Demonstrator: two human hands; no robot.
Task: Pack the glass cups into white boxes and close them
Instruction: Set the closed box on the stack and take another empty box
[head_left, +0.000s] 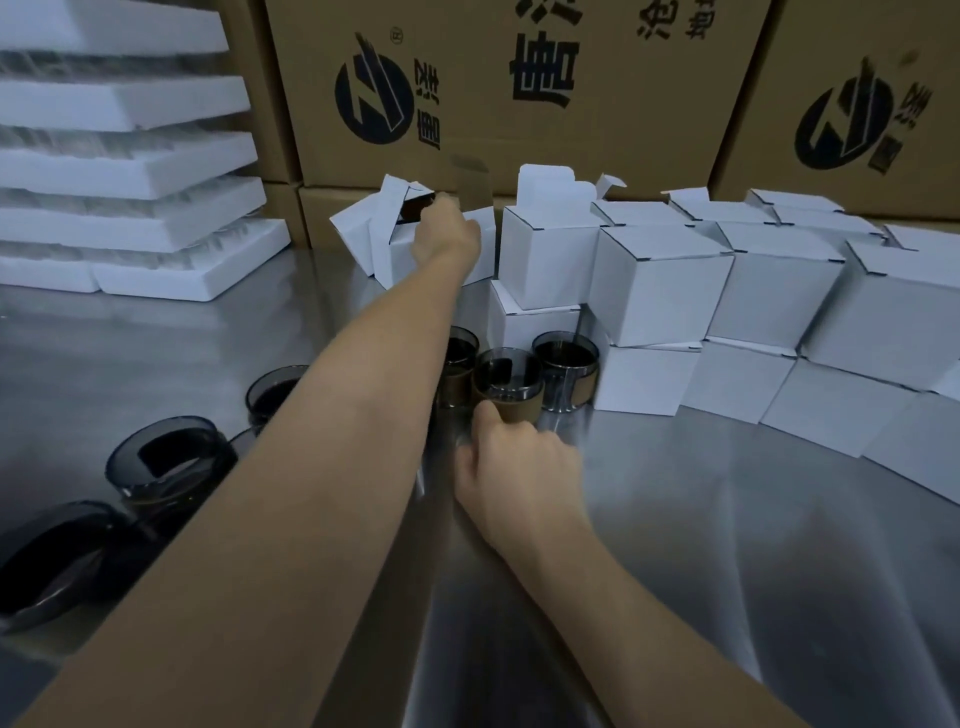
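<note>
A: State of right grip (519, 462)?
B: Wrapped round the cup (506, 382), low on its brown band, so it lifts upright off the surface (727, 519).
A: And left grip (448, 234)?
B: At the open box (395, 234) beyond, likely fetching it. Fingers hidden; can't tell if closed.

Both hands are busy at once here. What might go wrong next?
The left hand reaches far back to an open white box, its forearm passing close over a glass cup; a dip might knock it. The right hand grips a brown-banded cup standing tight against a neighbouring cup; lifting it askew might clink the two glasses.
</note>
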